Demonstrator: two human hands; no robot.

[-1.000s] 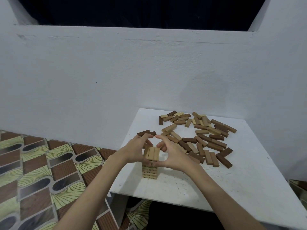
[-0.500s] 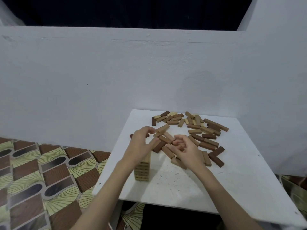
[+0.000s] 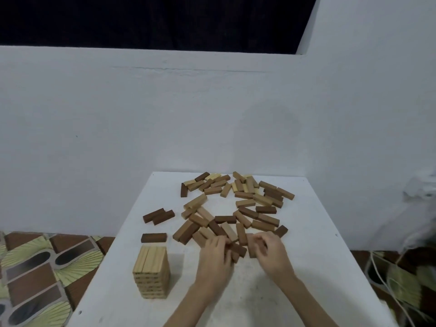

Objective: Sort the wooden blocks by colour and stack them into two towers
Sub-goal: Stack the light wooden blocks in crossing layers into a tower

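White worktop: light tower up; right of it, both hands pinch loose blocks. Next: start dark tower.

Dim, cool indoor light is falling evenly from above. The light-wood tower is casting a faint shadow rightward on the white table. Both hands are smearing with motion blur. Right-edge detail is blurring; straight lines are bowing under wide-angle distortion.

Both forearms reach forward, left hand and right hand curled, knuckles up.
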